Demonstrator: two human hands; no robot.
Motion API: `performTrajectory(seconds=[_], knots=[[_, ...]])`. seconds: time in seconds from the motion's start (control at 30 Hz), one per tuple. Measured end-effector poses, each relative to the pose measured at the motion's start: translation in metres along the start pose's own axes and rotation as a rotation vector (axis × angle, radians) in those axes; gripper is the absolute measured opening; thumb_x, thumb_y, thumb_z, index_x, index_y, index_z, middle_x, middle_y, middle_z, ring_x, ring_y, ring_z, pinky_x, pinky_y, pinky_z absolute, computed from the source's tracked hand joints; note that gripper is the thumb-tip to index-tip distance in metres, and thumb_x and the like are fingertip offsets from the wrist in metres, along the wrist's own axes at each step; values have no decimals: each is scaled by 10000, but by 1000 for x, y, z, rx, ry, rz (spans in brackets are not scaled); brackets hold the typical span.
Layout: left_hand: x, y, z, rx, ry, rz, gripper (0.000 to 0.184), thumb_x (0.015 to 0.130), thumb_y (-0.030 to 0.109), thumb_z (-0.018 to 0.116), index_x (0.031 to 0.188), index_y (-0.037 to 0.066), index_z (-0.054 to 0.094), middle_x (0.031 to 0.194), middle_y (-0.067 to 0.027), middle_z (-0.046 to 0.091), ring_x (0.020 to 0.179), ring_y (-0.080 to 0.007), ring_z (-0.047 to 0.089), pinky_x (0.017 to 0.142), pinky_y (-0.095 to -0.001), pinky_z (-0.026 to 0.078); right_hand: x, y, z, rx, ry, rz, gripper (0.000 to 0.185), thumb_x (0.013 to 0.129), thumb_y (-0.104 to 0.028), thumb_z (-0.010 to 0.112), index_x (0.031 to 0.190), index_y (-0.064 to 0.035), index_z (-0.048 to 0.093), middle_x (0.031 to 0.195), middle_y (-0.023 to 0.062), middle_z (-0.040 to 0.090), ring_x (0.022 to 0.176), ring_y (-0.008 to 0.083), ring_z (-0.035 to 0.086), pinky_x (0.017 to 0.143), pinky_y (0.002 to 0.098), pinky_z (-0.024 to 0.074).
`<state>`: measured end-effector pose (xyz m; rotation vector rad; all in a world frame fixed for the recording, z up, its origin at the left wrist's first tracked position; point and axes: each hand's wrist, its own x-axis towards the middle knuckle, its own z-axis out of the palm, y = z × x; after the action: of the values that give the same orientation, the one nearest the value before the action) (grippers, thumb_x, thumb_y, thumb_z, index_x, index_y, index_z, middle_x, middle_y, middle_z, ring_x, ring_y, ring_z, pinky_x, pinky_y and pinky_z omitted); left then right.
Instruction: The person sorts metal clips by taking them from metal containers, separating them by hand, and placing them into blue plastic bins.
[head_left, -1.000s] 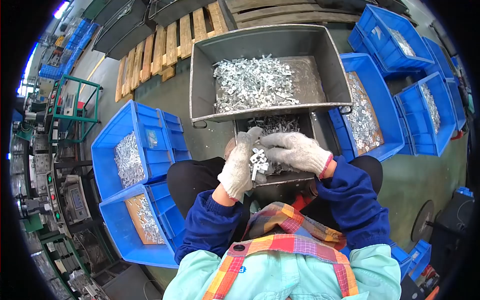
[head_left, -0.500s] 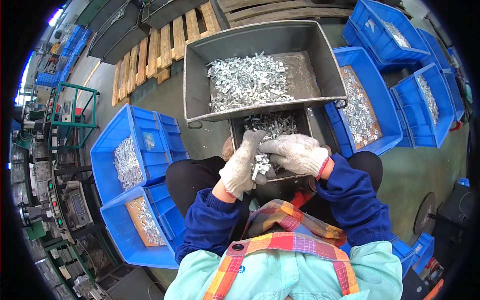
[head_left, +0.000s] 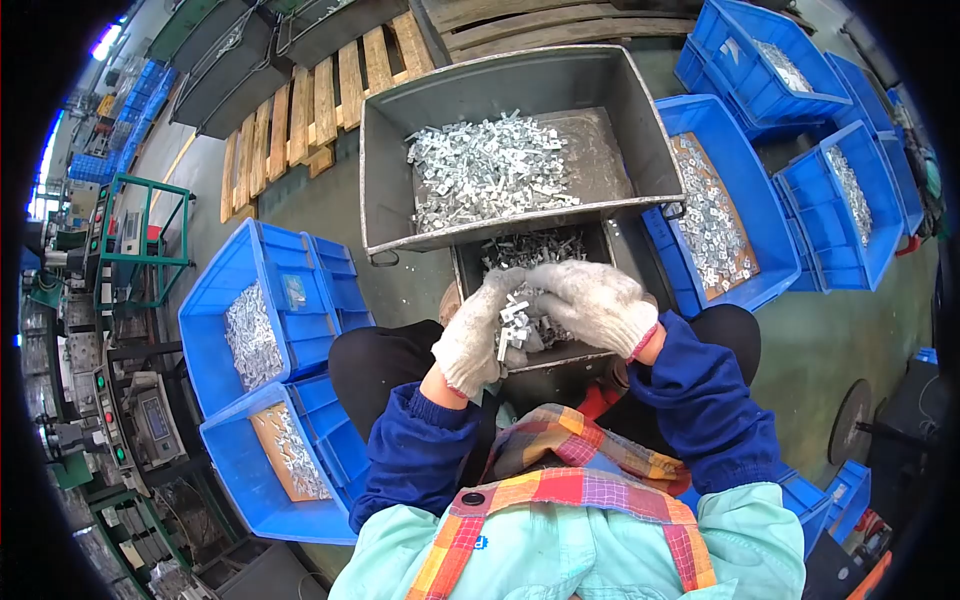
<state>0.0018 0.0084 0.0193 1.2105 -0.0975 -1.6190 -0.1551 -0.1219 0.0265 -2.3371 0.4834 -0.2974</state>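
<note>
My left hand (head_left: 470, 338), in a whitish knitted glove, is cupped around a small heap of shiny metal pieces (head_left: 514, 325). My right hand (head_left: 598, 303), gloved alike with a red cuff edge, curves in from the other side, its bent fingers close to my left fingertips. Whatever is between those right fingers is hidden. Both hands are over a lower metal bin (head_left: 565, 362) that holds more small, darker-looking metal pieces (head_left: 535, 248). Just beyond, a large grey metal bin (head_left: 520, 228) contains a broad pile of silvery pieces (head_left: 490, 165).
Blue crates (head_left: 235, 400) with metal pieces stand at left, and more blue crates (head_left: 765, 215) at right. Wooden pallets (head_left: 290, 130) lie behind. Green-framed equipment (head_left: 145, 235) lines the far left. My knees (head_left: 385, 365) flank the lower bin.
My right fingers have shifted slightly up and now arch over toward my left fingertips, exposing more of the held pieces. The whole view has shifted slightly.
</note>
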Motion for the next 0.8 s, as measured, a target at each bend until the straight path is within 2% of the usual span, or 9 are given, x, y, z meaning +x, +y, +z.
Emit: performTrajectory(seconds=[0.13, 0.23, 0.27, 0.43, 0.53, 0.57, 0.63, 0.77, 0.8], knots=[[1, -1, -3, -109, -78, 8, 680, 1028, 634, 414, 1421, 86, 503, 996, -60, 714, 618, -140, 679, 394, -198, 458, 3, -9, -17, 89, -41, 2, 307, 942, -259, 623, 1240, -192, 656, 1041, 117, 719, 997, 331, 688, 837, 436, 557], [0, -5, -2, -82, -97, 13, 713, 1025, 645, 406, 1449, 75, 474, 993, -61, 707, 616, -134, 669, 395, -187, 446, -3, 0, 3, -125, -61, -20, 301, 925, -271, 642, 1213, -184, 661, 989, 129, 714, 945, 344, 693, 781, 456, 565], [0, -5, 1, -63, -86, 14, 723, 1025, 648, 406, 1458, 72, 462, 988, -61, 704, 614, -133, 666, 395, -185, 442, -5, 6, 14, -132, 5, -84, 264, 912, -259, 645, 1150, -151, 679, 940, 145, 704, 891, 360, 694, 733, 476, 566], [-1, -6, 4, 1, -69, 44, 756, 1020, 656, 408, 1485, 60, 426, 963, -61, 693, 628, -138, 667, 405, -199, 453, -6, 15, 23, -195, 5, -142, 205, 919, -227, 610, 1055, -104, 701, 923, 153, 704, 880, 361, 696, 730, 473, 567], [-5, 2, 9, 43, 4, 0, 734, 1024, 628, 439, 1491, 61, 422, 955, -61, 689, 628, -142, 665, 419, -214, 467, -2, 14, 19, -105, -33, -90, 232, 920, -226, 596, 1056, -79, 712, 948, 166, 708, 884, 369, 695, 731, 460, 569], [-4, 0, 6, -13, -8, 28, 635, 1020, 549, 495, 1424, 61, 477, 947, -69, 684, 633, -142, 667, 424, -221, 478, 0, 14, 16, -60, -49, -70, 247, 920, -229, 593, 1065, -71, 716, 962, 171, 710, 886, 372, 695, 732, 454, 569], [0, -7, -1, -126, -33, 85, 436, 1011, 392, 606, 1292, 59, 587, 931, -85, 674, 644, -143, 670, 435, -236, 500, 2, 10, 2, 197, -147, 116, 287, 910, -233, 598, 1096, -52, 721, 931, 158, 716, 831, 332, 702, 718, 419, 567], [3, -3, -8, -113, -33, 81, 398, 1001, 352, 627, 1252, 43, 607, 912, -76, 665, 637, -133, 633, 455, -245, 492, 7, -9, -31, 565, -388, 489, 347, 891, -240, 613, 1139, -26, 727, 823, 102, 706, 710, 201, 674, 675, 335, 551], [2, -1, -8, -113, -36, 75, 401, 998, 345, 631, 1261, 42, 607, 914, -76, 666, 634, -132, 625, 460, -247, 490, 7, -14, -34, 684, -388, 550, 326, 881, -222, 628, 1114, -18, 730, 748, 56, 667, 634, 120, 614, 580, 289, 515]])
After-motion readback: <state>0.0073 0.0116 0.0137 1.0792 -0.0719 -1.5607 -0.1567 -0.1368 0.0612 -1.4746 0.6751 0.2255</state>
